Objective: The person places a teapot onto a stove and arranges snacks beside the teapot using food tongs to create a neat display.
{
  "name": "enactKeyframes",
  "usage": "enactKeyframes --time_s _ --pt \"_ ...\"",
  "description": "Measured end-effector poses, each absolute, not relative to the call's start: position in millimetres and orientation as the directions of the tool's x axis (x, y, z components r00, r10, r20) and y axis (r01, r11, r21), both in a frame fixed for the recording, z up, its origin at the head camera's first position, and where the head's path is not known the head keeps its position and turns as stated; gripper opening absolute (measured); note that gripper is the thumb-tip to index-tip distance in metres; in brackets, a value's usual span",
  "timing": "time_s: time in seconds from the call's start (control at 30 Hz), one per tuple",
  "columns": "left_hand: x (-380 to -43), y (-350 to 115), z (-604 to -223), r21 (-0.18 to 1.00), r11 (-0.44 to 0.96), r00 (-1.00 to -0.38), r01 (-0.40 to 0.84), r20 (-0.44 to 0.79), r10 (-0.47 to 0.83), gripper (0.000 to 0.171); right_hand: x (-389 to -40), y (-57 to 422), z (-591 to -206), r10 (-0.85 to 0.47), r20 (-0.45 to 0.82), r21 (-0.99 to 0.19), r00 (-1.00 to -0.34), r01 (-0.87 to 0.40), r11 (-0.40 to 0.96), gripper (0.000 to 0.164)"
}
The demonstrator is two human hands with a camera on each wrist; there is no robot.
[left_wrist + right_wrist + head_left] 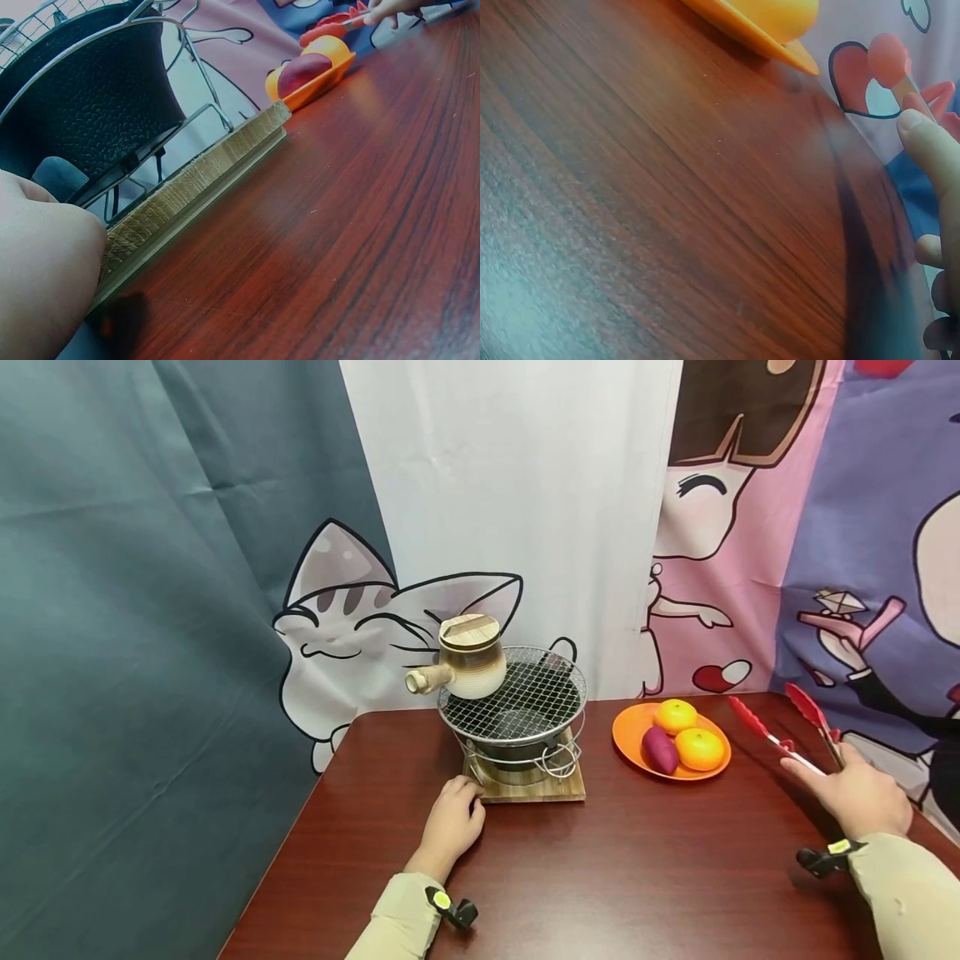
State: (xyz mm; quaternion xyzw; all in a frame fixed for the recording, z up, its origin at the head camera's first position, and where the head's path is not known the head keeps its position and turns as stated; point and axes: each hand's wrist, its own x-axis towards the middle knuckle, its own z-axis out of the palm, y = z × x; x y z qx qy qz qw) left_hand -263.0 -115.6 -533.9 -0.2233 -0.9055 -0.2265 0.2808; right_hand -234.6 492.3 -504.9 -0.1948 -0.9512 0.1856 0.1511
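My left hand [452, 822] holds the front left corner of a wooden board [536, 791], fingers curled at its edge; the fingertips are partly hidden. On the board stands a dark tabletop grill with a round wire mesh [536, 702] and a wire frame. A side-handled clay pot [474, 667] with a wooden lid sits on the mesh's left part. Off to the right, my right hand [868, 793] grips red-tipped tongs [795, 758], their arms spread and nothing between the tips. They are raised beside an orange plate [628, 745].
Two oranges [700, 749] and a purple sweet potato [660, 752] lie on the plate, right of the grill. The brown table [600, 877] ends at a cartoon-printed curtain [525, 485] along the back.
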Motion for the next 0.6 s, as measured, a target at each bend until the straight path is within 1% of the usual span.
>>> enactKeyframes --time_s 0.2,0.37,0.6 --pt "-263 -116 -535 0.271 0.799 -0.731 0.536 0.622 0.28 0.011 -231 489 -499 0.404 0.243 -0.395 -0.882 0.291 0.871 0.097" --pt "-262 -116 -535 0.269 0.791 -0.72 0.55 0.633 0.285 0.011 -231 487 -493 0.383 0.252 -0.382 -0.889 0.272 0.883 0.103" --pt "-264 -117 -536 0.267 0.796 -0.726 0.543 0.626 0.285 0.011 -232 486 -487 0.352 0.229 -0.351 -0.907 0.261 0.899 0.108"
